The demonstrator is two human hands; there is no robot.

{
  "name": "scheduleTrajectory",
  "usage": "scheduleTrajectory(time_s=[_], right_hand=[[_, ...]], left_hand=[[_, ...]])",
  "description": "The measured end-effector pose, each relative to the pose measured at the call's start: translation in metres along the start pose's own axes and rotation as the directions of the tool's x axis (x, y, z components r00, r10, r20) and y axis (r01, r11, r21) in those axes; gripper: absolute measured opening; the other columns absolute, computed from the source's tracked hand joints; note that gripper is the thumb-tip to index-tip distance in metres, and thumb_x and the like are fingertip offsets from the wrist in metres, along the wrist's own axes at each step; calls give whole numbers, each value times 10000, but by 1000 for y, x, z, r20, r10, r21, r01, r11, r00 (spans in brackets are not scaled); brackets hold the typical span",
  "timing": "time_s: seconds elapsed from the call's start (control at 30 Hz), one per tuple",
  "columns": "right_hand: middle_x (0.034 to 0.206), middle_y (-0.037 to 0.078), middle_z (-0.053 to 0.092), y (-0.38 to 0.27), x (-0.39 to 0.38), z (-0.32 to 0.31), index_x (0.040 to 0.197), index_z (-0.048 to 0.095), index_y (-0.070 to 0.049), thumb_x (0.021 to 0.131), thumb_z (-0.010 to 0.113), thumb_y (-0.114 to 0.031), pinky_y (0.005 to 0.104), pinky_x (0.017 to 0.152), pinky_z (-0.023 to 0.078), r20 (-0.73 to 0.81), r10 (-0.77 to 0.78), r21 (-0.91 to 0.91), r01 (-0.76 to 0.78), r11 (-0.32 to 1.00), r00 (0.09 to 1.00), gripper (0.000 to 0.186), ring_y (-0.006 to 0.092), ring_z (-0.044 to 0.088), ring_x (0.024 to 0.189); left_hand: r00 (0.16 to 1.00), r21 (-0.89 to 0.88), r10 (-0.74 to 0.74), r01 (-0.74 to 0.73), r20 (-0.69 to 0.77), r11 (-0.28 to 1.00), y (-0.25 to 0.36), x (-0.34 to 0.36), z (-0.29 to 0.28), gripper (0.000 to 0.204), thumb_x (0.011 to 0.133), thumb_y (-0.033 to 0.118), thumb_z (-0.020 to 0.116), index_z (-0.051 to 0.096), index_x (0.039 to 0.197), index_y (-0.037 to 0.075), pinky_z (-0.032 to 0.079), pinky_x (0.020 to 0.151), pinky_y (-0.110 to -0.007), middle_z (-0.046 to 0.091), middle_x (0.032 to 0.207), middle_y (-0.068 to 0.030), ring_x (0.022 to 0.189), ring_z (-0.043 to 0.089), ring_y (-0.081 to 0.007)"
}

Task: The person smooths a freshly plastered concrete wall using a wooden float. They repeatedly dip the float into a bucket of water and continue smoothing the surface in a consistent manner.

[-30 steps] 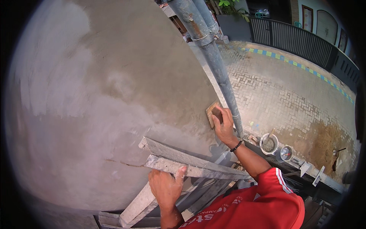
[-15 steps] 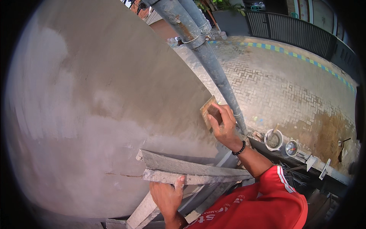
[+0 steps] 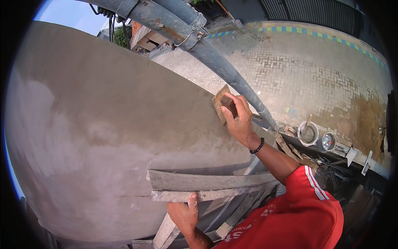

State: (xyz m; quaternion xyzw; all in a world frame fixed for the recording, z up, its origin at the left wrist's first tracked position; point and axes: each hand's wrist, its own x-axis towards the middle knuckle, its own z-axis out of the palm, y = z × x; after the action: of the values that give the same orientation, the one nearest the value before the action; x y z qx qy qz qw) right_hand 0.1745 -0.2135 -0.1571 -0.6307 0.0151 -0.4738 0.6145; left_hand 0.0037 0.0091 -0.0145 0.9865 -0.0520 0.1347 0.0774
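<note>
Far left we have the wall point(image 3: 78, 108), grey, with pale patches low and left, darker up top and to the right; a strip of sky point(image 3: 66, 13) over its top edge, dark cables point(image 3: 111, 29) right of that; lower down, a thin brown line point(image 3: 134, 196) runs along the wall toward the plank ends; below them a post point(image 3: 166, 231) slants down; next our left hand point(image 3: 182, 213), grip closed on the lower plank point(image 3: 215, 193), thumb over its edge, fingers hidden behind; upper plank point(image 3: 203, 181) lies just above it, both running right toward the shirt; then the float point(image 3: 219, 103), up at the wall's right-hand edge, plate tilted, block handle facing us; we can't tell if its full face touches the wall; our right hand point(image 3: 240, 122) has its grip closed on that handle, thumb on the near side, fingers over the far side; black bead bracelet point(image 3: 258, 146) on that wrist; the pole point(image 3: 224, 64) slants down past the float, a gap between them; red shirt point(image 3: 290, 211) fills lower right; beyond, paving point(image 3: 269, 68) with a blue and green curb point(image 3: 290, 29); white bucket point(image 3: 299, 139) with grey mix and a stick handle, smaller bucket point(image 3: 323, 143) just beside it; brown sand point(image 3: 367, 122) at far right.
</note>
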Motion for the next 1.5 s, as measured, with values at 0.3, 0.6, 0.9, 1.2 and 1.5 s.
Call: scheduleTrajectory(time_s=[0.3,0.6,0.9,1.2,1.5], right_hand=[[1086,107,593,13,-36,-20,1294,604,-44,848,736,-57,430,846,434,123,-29,4,29,1000,992,465,285,561,965],[1069,86,592,29,-83,-16,1332,577,-68,808,741,-20,421,843,451,348,-136,-54,165,985,927,552,272,553,960],[1081,49,587,44,-62,2,1320,609,-119,826,760,-51,381,851,450,179,-171,-27,178,984,969,521,238,549,985],[1078,191,579,133,-260,-245,1298,550,-32,902,632,-93,482,896,445,287,570,-602,-318,732,770,409,395,546,1042],[1058,217,696,114,-382,-484,1054,644,-36,830,708,-158,473,870,522,-340,857,-784,-619,-32,387,263,414,670,1019]], left_hand=[[993,-67,31,-38,-110,997,-8,-1,9,630,986,525,532,649,840,-77,447,718,-519,639,753,-244,725,583,-474],[997,-130,-8,-1,-72,991,-25,-1,13,718,981,629,511,552,758,-52,410,546,-419,527,639,-108,562,497,-243],[948,-275,-318,313,26,909,-2,-8,4,844,896,794,519,513,826,-48,430,534,-342,508,738,-90,627,498,-185],[963,-139,-194,170,-189,976,-21,-20,19,811,998,714,411,512,865,-80,444,654,-379,506,799,-133,727,492,-221],[993,43,118,-117,-19,992,-49,-19,0,775,938,693,548,573,958,-81,430,817,-460,554,900,-209,847,520,-346]])
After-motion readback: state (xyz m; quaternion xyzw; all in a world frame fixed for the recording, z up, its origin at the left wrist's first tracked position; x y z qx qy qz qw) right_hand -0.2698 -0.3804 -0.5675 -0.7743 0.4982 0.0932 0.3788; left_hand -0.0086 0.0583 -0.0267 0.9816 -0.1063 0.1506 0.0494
